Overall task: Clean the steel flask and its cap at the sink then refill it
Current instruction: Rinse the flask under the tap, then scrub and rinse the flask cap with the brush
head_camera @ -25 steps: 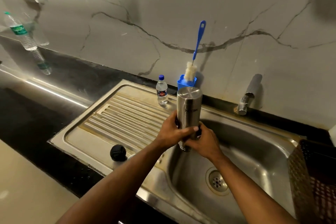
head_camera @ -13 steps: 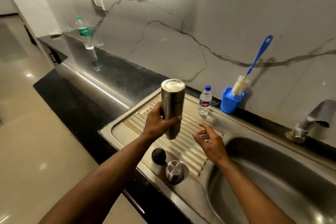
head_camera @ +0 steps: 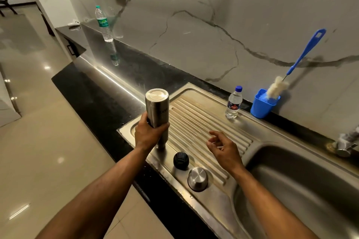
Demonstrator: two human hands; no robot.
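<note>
My left hand (head_camera: 148, 134) grips the steel flask (head_camera: 157, 108), which is upside down with its flat base up and its mouth touching or just above the ribbed drainboard (head_camera: 202, 120) at the sink's left end. My right hand (head_camera: 223, 146) hovers open over the drainboard, holding nothing. A black inner stopper (head_camera: 181, 160) and a steel cap (head_camera: 197, 179) sit on the drainboard's front edge, just right of the flask.
A small water bottle (head_camera: 233, 105) and a blue cup (head_camera: 262, 105) holding a blue-handled bottle brush (head_camera: 303, 56) stand at the back. The sink basin (head_camera: 303, 190) and tap (head_camera: 347, 144) are on the right. A large water bottle (head_camera: 104, 24) stands on the black counter far left.
The flask moved left from over the basin to the drainboard's left end. My right hand let go of it and now hovers open. The view swung left.
</note>
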